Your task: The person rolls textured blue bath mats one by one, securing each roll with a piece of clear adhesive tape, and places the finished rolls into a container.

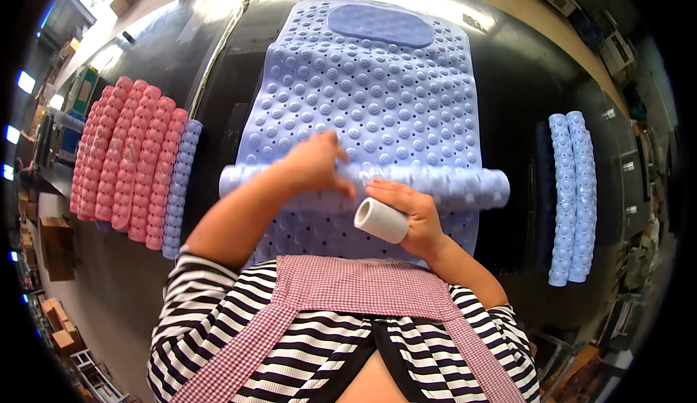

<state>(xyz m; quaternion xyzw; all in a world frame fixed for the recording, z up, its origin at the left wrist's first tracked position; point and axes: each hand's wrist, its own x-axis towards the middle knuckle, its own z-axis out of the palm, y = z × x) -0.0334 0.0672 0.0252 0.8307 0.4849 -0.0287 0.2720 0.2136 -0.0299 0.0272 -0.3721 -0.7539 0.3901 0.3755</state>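
A rolled light-blue bath mat (465, 187) lies crosswise in front of me, with a shiny clear strip near its middle. My left hand (316, 163) is over the roll, slightly blurred, its thumb and fingers apart with nothing visible between them. In my right hand (417, 218) is a white roll of tape (382, 221), its hollow end turned toward the left. The fingertips of that hand reach the near side of the rolled mat. Beyond the roll, a flat blue bath mat (370, 105) with round bumps and a smooth oval patch (380, 25) is spread out.
Several pink rolled mats (127, 156) stand in a row at the left of the dark table (515, 76), beside a blue rolled mat (181, 189). Two more blue rolled mats (572, 198) lie at the right. Cardboard boxes (56, 247) are on the floor at the left.
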